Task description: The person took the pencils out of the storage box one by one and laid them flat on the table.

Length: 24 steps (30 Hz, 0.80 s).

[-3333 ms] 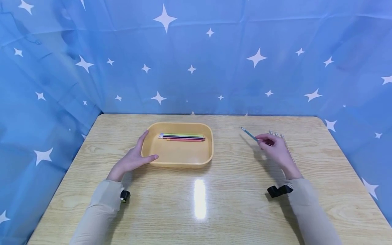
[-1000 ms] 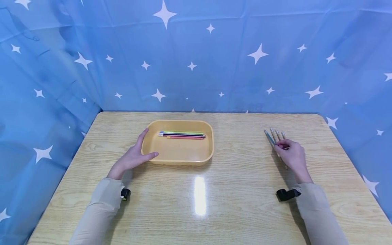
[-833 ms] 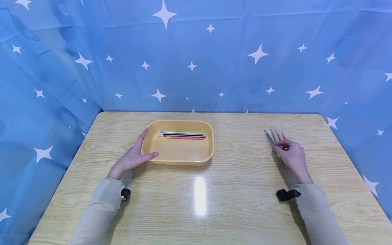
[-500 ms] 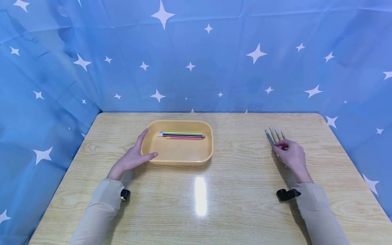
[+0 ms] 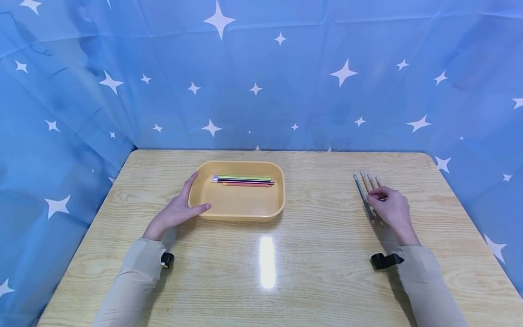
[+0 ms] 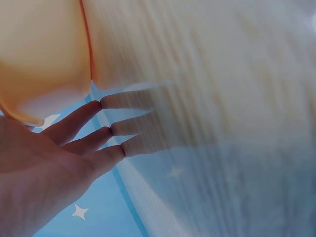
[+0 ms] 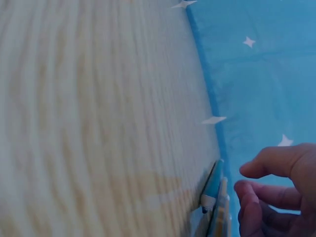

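In the head view my left hand (image 5: 175, 211) spreads at the left end of a yellow-orange plastic tray (image 5: 241, 203), thumb over the near rim. The left wrist view has its fingers (image 6: 74, 121) stretched out beside the tray. Inside the tray lie several pencils: green (image 5: 245, 176), dark and pink-red (image 5: 247, 185). On the right, my right hand (image 5: 390, 209) hovers over a row of pencils. A teal pencil (image 5: 362, 196) lies on the table at the row's left, beside several wood-coloured pencils (image 5: 365, 180), partly hidden by the hand. The right wrist view shows thumb and forefinger apart, holding nothing.
The wood-grain table (image 5: 318, 254) reaches back to a blue curtain (image 5: 261, 109) with white stars, which also hangs at both sides. Light reflects off the tabletop (image 5: 267, 263) in front of the tray.
My right hand has carried the teal pencil rightward to the wood-coloured ones, laid it on the table and let it go. My left hand has stayed at the tray.
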Motion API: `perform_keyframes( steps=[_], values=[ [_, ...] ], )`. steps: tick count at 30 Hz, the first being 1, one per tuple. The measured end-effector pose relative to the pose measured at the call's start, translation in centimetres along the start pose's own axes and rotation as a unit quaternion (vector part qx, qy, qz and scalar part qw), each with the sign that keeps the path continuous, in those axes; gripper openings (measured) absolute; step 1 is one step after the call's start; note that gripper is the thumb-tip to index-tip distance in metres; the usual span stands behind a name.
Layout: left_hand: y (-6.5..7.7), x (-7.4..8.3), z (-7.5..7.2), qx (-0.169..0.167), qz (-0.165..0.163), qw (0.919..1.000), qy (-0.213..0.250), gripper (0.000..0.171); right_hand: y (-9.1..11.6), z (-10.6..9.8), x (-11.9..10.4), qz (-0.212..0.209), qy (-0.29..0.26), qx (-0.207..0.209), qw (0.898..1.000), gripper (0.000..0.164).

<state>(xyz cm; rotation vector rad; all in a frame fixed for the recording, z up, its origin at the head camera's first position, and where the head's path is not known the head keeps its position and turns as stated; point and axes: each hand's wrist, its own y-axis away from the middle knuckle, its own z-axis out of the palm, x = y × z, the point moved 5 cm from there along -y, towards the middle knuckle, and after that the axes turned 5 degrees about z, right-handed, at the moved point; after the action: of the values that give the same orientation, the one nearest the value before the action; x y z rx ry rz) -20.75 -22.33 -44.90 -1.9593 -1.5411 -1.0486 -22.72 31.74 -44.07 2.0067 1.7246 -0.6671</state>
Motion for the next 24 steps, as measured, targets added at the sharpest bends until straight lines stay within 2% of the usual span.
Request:
perform_keyframes(
  steps=[4, 15, 20, 24],
  values=[
    [0.0, -0.1, 0.0, 0.000, 0.000, 1.0000, -0.001, 0.101, 0.0, 0.0, -0.3, 0.000, -0.006, -0.005, 1.000, 0.029],
    [0.1, -0.1, 0.0, 0.000, 0.002, 1.0000, 0.003, 0.100, 0.1, 0.8, -1.9, -0.034, -0.016, -0.015, 0.999, 0.025],
    [0.0, -0.1, 0.0, 0.000, 0.002, 1.0000, 0.003, 0.101, 0.3, 1.6, -2.9, -0.082, -0.040, -0.016, 0.996, 0.020],
    [0.0, -0.1, 0.0, 0.001, 0.003, 1.0000, 0.000, 0.101, 0.4, 2.9, -4.0, -0.126, -0.071, -0.029, 0.989, 0.015]
  ],
)
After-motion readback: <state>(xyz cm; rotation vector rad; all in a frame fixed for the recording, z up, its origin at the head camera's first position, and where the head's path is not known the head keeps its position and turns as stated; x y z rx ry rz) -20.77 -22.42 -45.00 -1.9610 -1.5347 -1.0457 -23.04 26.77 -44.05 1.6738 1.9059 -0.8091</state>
